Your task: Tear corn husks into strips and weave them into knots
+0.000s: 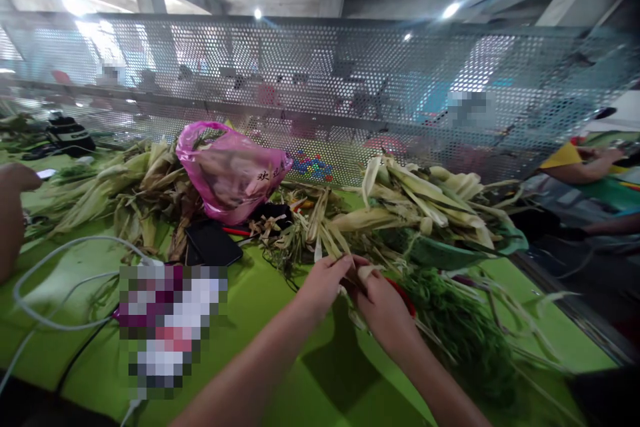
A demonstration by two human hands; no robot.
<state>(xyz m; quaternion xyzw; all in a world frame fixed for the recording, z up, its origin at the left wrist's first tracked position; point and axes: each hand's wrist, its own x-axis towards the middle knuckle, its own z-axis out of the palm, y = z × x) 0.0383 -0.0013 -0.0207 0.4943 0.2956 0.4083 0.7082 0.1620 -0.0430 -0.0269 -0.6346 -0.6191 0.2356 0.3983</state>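
The left hand [324,280] and right hand [384,307] pinch husk strips [330,240] between their fingers above the worktop [263,290]; a pink bag [230,170] lies toward its far edge, a husk-heaped basket [445,250] and green strands [460,333] toward its right.

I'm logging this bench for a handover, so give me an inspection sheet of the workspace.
Surface: green table, partly covered.
Work things: husk strips, held near a green basket heaped with husks.
Clutter: pink bag, black phone, green stringy tangle.
Hands: left hand and right hand close together, both gripping the husk strips.
Cables: white cable and black cable at the left.
Surroundings: perforated screen behind the table; another person's arm at right.
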